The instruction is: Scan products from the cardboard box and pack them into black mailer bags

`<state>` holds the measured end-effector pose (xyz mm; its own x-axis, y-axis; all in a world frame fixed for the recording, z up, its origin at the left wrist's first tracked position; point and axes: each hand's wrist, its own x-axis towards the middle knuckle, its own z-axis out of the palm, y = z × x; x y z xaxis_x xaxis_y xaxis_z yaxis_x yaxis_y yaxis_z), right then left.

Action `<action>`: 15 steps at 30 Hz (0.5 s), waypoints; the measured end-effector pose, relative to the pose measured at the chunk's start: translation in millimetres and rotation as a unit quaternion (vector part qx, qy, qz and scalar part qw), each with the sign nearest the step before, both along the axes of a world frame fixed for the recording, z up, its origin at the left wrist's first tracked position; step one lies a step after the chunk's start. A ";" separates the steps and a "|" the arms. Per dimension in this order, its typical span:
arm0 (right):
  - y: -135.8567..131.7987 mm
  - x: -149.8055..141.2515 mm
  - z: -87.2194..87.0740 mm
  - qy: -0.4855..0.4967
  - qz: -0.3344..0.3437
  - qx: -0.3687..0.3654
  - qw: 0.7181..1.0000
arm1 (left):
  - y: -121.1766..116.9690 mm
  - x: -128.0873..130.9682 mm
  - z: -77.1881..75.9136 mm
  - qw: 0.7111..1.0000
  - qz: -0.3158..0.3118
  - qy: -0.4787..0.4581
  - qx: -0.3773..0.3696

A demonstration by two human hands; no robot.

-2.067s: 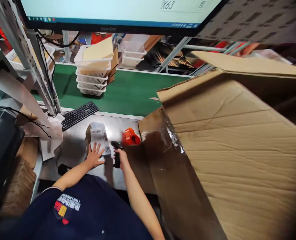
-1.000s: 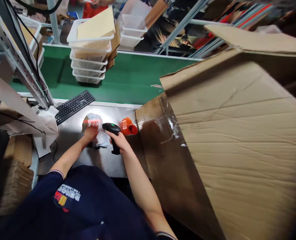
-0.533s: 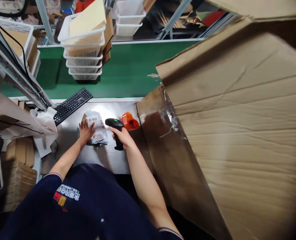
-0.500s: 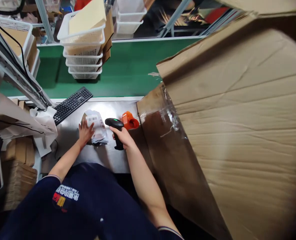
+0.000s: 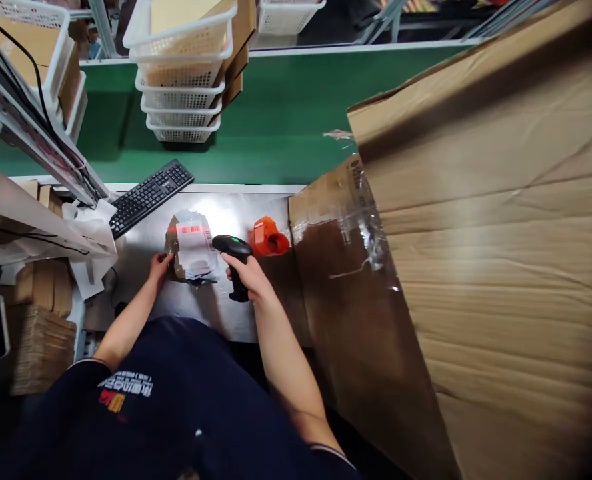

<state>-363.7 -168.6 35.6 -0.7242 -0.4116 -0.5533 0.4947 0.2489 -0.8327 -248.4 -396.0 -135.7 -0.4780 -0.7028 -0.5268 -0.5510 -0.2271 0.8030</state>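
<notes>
A plastic mailer bag with a white label lies flat on the metal worktop. A red scan line crosses the barcode near the top of the label. My left hand is at the bag's left edge, its fingertips closed on the edge. My right hand grips a black barcode scanner by its handle, just right of the bag. A green light glows on top of the scanner, and its head points left toward the label. Beside it sits an orange tape dispenser.
A black keyboard lies at the back left. Stacked white baskets stand on the green conveyor belt beyond. A large open cardboard box fills the right side. Folded cardboard is piled at lower left.
My left hand has slid off the label to the bag's left edge. The red scan line now shows on the label. My right hand still holds the scanner in about the same spot.
</notes>
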 end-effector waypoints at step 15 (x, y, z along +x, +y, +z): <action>-8.6 -7.4 -6.9 0.054 0.078 0.055 0.994 | 6.8 -10.3 14.0 0.998 -0.020 -0.052 0.024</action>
